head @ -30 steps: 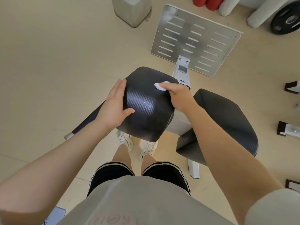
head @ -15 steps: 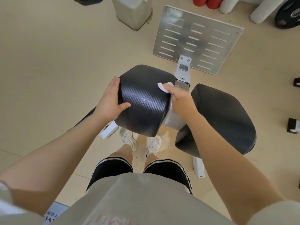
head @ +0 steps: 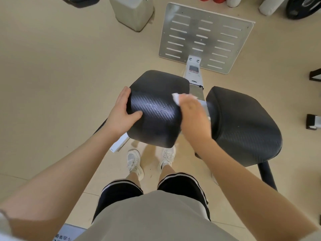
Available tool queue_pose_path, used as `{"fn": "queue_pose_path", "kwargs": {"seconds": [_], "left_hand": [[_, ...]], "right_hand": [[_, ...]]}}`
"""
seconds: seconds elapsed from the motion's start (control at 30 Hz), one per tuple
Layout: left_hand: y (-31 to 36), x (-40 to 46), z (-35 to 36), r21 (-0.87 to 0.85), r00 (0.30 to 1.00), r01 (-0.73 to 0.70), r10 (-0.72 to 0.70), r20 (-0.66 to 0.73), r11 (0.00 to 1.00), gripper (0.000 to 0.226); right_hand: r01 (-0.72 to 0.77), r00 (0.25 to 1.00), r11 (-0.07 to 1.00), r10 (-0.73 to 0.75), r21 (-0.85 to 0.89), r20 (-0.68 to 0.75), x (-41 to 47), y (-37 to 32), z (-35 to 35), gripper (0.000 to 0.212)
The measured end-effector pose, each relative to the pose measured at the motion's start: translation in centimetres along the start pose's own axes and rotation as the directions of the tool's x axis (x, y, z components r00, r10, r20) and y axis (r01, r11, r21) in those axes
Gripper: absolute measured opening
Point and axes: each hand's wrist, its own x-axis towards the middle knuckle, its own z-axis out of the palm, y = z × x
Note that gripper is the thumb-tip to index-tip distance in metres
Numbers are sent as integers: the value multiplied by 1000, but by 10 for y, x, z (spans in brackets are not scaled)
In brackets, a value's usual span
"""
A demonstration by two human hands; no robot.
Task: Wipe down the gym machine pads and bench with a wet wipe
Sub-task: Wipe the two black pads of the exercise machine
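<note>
— Where the left pad is steadied, how is the left hand placed?

— It is laid against the pad's left edge, fingers straight and together down the side, thumb hooked onto the textured top; the pad is clasped between thumb and fingers.

— And the wet wipe?

— A small white wad is seen at the pad's right edge, held under the fingertips of the right hand; the hand is blurred, so whether the wipe is pinched or only pressed flat cannot be told.

— What else is seen?

— A second black pad just beside on the right — untouched; a slotted metal footplate beyond both; white sneakers on the beige floor beneath.
</note>
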Motion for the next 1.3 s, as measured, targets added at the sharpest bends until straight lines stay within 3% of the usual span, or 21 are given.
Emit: {"fn": "queue_pose_path", "kwargs": {"seconds": [0.07, 0.13, 0.27, 0.37, 0.43, 0.47, 0.53, 0.63, 0.73, 0.87, 0.97, 1.1, 1.2, 1.3], "left_hand": [[0, -2, -8, -335, 988, 155, -149, 42, 929, 52], [-5, 2, -15, -450, 970, 243, -229, 85, 859, 51], [-12, 5, -25, -556, 962, 273, -220, 161, 785, 43], [-18, 9, -36, -719, 961, 277, -183, 208, 638, 45], [-22, 12, -44, -740, 946, 324, -180, 272, 590, 47], [-22, 13, -47, -715, 934, 350, -172, 312, 606, 49], [-24, 15, -54, -624, 910, 373, -137, 392, 687, 49], [-28, 22, -64, -542, 874, 389, -113, 472, 745, 49], [-33, 26, -70, -551, 842, 430, -96, 531, 715, 51], [-38, 29, -74, -573, 826, 449, -74, 559, 686, 50], [-36, 26, -72, -523, 841, 378, -47, 539, 764, 48], [-28, 12, -63, -352, 837, 192, 34, 546, 916, 41], [-29, 11, -61, -299, 824, 159, 40, 565, 941, 48], [-36, 12, -60, -327, 842, 158, 45, 537, 932, 44]], "right_hand": [[-174, 985, 985, 174, -12, 6, 4, -4, -4, 44], [-205, 979, 979, 205, 22, 5, 10, -25, 0, 40], [18, 999, 997, -15, 73, -40, 20, -94, 26, 29], [114, 994, 983, -112, 143, -17, 23, -126, 45, 39], [142, 990, 989, -142, 40, -3, 30, -120, 47, 45], [91, 996, 996, -91, -14, -26, 32, -110, 44, 46], [-158, 984, 987, 156, -21, -83, 32, -87, 30, 40], [-462, 886, 886, 457, -50, -76, 23, -67, 15, 41], [-413, 905, 909, 402, -57, -141, 19, -89, 24, 41], [-95, 991, 993, 89, -64, -100, 10, -143, 70, 55], [-36, 986, 999, 32, -20, -162, 1, -148, 90, 50], [-254, 941, 967, 246, -6, -232, -19, -110, 64, 61], [-441, 866, 897, 432, 23, -251, -31, -86, 43, 60], [-477, 819, 877, 466, 53, -336, -28, -90, 52, 60]]}}
